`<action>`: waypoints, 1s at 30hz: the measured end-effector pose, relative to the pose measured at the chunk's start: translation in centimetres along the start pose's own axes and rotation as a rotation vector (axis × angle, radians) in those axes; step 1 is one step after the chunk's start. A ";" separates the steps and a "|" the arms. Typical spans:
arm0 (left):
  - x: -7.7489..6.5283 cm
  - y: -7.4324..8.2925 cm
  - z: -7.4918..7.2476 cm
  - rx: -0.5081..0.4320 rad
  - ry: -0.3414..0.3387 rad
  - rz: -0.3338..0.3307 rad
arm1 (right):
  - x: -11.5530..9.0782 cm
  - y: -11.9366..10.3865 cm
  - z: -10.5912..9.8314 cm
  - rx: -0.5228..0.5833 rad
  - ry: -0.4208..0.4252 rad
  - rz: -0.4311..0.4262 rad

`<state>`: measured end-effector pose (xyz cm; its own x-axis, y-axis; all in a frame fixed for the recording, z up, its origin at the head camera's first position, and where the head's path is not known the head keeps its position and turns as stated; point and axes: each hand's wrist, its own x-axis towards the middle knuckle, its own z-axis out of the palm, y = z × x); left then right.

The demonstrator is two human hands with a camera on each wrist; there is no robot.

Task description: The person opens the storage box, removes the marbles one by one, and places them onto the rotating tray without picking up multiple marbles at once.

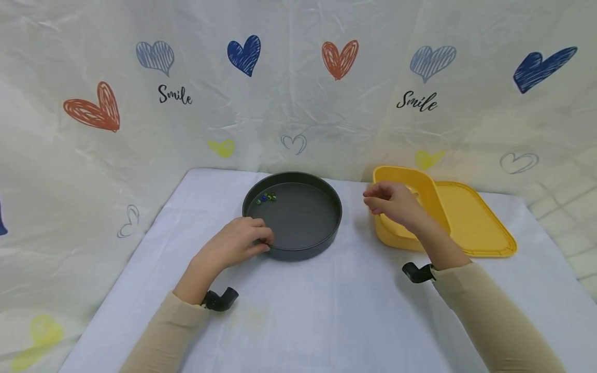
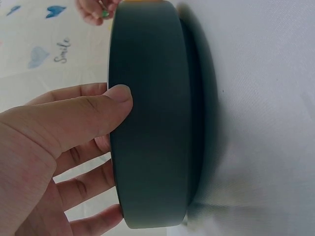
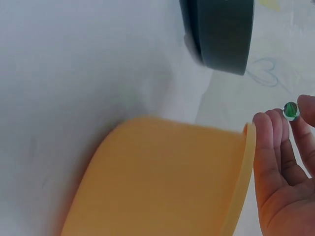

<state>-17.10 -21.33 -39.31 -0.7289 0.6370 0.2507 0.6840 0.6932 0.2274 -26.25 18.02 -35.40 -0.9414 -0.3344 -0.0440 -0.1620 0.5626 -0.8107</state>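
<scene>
On the counter, the baking pan stands touching the left grip, to its right. Inside, beyond this grip, lie several marbles. Lower than the right grip stands the box; rightward lies the lid.

Both forearms reach in from the lower corners, angled inward, wrists bare past the sleeves. Left hand: gripping, thumb opposed to the other fingers, which are spread. Right hand: raised, farther forward than left, thumb and index finger in a pinch, remaining fingers roughly side by side.
</scene>
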 end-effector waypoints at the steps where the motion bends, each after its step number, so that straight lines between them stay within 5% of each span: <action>1: 0.0 0.0 0.0 0.002 0.004 0.005 | 0.1 -0.1 0.2 0.026 -0.001 0.003; 15: 0.1 0.0 -0.1 0.000 -0.009 -0.005 | 1.3 -1.1 3.1 0.354 -0.009 0.033; 30: 0.0 0.0 -0.1 0.004 0.010 0.004 | 2.4 -2.7 6.2 0.458 -0.070 0.006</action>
<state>-17.10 -21.37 -39.18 -0.7257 0.6364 0.2613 0.6869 0.6920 0.2222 -26.23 11.01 -36.93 -0.9170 -0.3915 -0.0764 0.0059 0.1783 -0.9840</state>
